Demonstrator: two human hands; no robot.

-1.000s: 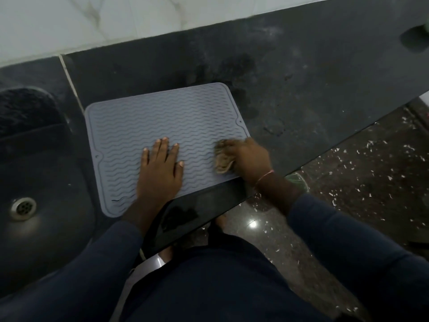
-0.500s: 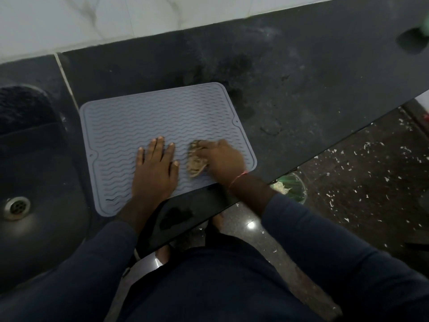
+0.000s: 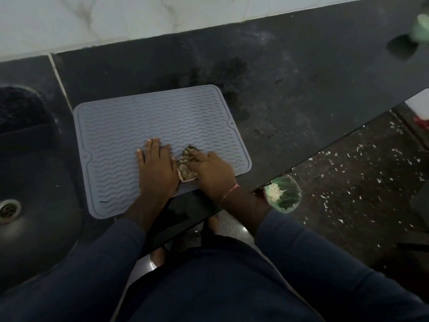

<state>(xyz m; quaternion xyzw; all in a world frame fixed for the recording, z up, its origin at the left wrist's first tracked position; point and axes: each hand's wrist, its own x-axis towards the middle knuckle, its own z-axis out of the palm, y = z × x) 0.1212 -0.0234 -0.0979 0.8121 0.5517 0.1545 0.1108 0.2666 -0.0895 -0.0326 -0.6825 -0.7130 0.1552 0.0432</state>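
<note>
We see the mat [image 3: 139, 117] lying flat on the counter [image 3: 301, 89], beside the sink [image 3: 34, 205]. The left hand [image 3: 156, 169] rests on it with fingers straight and a little spread, pinning it down. The right hand [image 3: 212, 171] grips a crumpled cloth [image 3: 185, 168] against the mat's near part, just beside the left hand. We judge the wiping to be under way at the near middle. The far half and left end look the same either way, so we cannot tell how much is left. We find no brand, label or writing to read
</note>
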